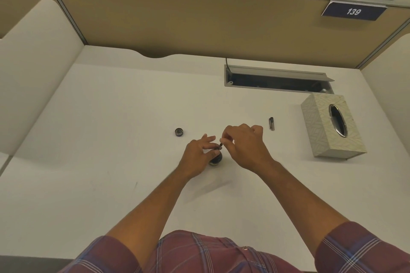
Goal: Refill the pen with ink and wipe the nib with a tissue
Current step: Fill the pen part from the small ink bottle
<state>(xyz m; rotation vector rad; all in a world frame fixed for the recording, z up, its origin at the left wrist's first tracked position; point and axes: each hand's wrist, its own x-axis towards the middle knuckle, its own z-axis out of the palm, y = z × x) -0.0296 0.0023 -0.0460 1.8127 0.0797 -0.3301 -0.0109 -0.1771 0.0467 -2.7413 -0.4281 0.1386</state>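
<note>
A small dark ink bottle stands uncapped on the white desk, with my left hand wrapped around its left side. My right hand pinches the top of a thin dark pen that points down into the bottle's mouth; the nib is hidden. The bottle's round black cap lies on the desk to the left. A short dark pen cap lies to the right. A patterned tissue box sits at the right, its oval slot facing up.
An open grey cable tray is set into the desk at the back right. Tan partition walls close off the rear, and white side panels stand left and right. My plaid sleeves fill the bottom edge.
</note>
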